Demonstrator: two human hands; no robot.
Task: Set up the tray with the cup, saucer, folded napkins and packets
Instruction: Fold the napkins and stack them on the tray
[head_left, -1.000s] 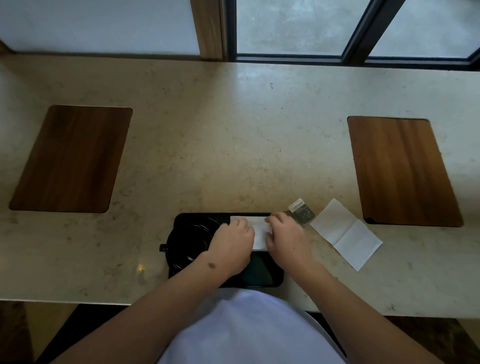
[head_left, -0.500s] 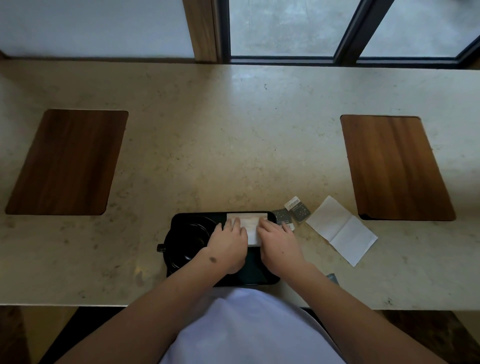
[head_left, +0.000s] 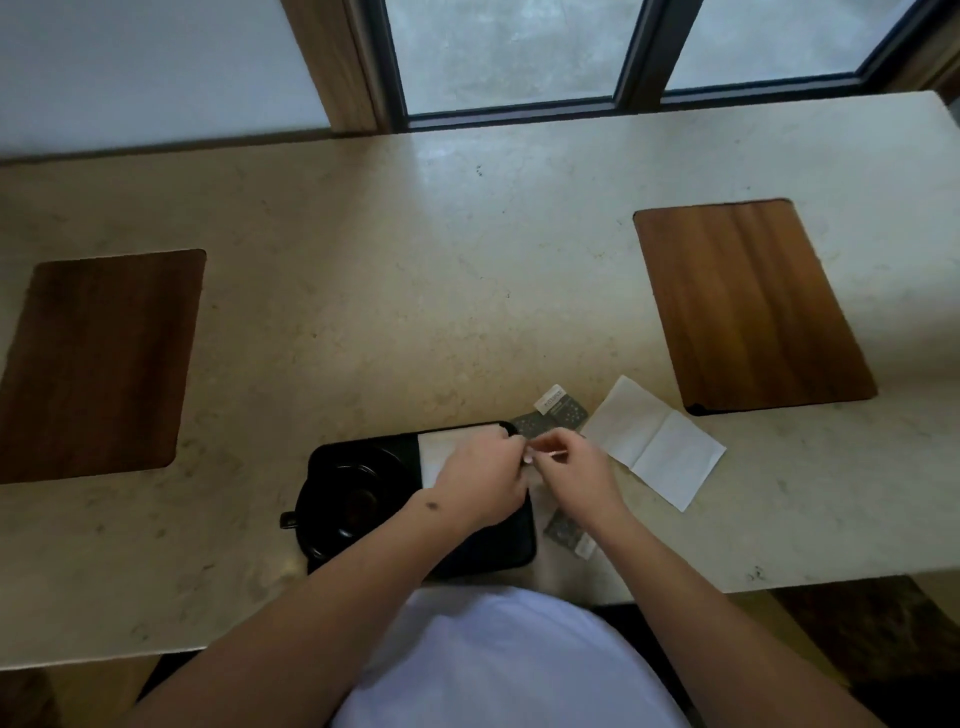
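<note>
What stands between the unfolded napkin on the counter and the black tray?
The packets lie on the counter between the unfolded napkin and the tray, and the right hand hovers there too. Nothing else visible blocks it.

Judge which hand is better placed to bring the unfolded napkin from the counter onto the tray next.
Probably the right hand. The unfolded napkin lies on the counter to the right of the tray, on that hand's side. The left hand is over the tray, on the napkin there, and would have to cross over.

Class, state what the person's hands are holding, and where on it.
Both hands, left hand and right hand, pinch the white napkin at its right edge, over the tray.
</note>
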